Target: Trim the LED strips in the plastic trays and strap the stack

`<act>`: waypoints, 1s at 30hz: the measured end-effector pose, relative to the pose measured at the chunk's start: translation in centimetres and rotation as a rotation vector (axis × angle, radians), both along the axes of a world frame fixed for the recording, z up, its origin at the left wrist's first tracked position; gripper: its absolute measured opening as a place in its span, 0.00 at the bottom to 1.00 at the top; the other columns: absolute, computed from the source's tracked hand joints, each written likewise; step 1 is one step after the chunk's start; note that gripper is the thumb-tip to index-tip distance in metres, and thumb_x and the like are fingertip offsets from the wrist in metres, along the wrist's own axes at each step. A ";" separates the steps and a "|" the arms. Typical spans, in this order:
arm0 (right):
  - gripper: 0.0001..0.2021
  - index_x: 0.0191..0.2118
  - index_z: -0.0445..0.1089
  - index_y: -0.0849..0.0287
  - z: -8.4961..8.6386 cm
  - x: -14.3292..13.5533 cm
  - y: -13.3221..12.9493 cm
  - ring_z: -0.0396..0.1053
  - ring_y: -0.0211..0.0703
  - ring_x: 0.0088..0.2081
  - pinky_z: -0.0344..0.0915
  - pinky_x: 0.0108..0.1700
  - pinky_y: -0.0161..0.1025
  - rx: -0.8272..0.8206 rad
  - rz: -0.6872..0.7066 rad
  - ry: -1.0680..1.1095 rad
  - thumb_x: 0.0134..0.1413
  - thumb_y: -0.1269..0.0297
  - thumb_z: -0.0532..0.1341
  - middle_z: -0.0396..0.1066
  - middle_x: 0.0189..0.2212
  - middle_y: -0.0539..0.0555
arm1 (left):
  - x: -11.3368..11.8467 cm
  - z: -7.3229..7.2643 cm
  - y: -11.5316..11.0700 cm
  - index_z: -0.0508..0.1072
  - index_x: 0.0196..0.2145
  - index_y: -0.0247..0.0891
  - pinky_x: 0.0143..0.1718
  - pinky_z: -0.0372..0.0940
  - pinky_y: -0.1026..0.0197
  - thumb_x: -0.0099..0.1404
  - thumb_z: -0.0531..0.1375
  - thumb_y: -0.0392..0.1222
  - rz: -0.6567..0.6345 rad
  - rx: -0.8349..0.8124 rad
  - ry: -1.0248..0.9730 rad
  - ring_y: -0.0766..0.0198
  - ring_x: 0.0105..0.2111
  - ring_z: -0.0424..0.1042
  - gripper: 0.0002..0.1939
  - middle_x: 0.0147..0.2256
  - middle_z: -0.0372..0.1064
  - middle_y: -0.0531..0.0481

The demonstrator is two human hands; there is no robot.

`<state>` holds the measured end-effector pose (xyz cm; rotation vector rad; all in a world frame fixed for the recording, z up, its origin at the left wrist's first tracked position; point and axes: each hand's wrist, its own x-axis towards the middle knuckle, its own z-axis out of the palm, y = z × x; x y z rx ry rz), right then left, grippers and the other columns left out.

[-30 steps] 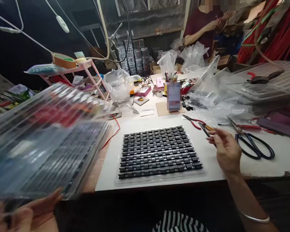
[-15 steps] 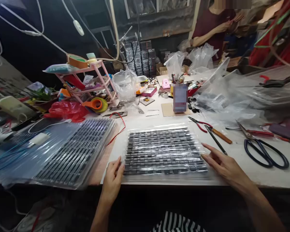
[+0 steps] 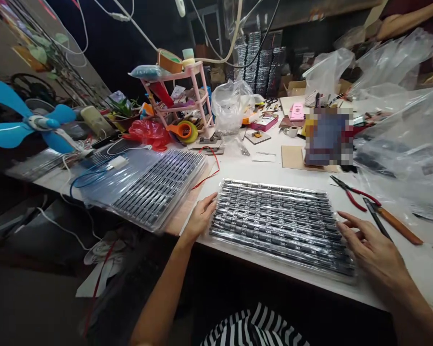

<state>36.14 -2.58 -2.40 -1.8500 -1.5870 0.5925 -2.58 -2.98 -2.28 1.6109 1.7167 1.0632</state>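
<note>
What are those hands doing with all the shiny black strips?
The left hand and the right hand are at opposite sides of a clear tray on the table. Rows of black strips lie in it. More trays are stacked to the left. Pliers lie beyond the right hand, touched by neither.

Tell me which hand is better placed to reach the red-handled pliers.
Right, I'd judge: the right hand is at the right end of the tray, near the red-handled pliers. The left hand is at the opposite end, farther away.
</note>
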 end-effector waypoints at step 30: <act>0.28 0.58 0.57 0.56 -3.2 0.3 -22.4 0.70 0.42 0.38 0.68 0.46 0.45 0.023 -0.393 0.975 0.56 0.48 0.57 0.70 0.39 0.54 | 9.5 -0.8 5.2 0.66 0.56 0.44 0.44 0.65 0.41 0.62 0.46 0.60 -0.448 0.059 0.648 0.42 0.44 0.71 0.31 0.49 0.71 0.43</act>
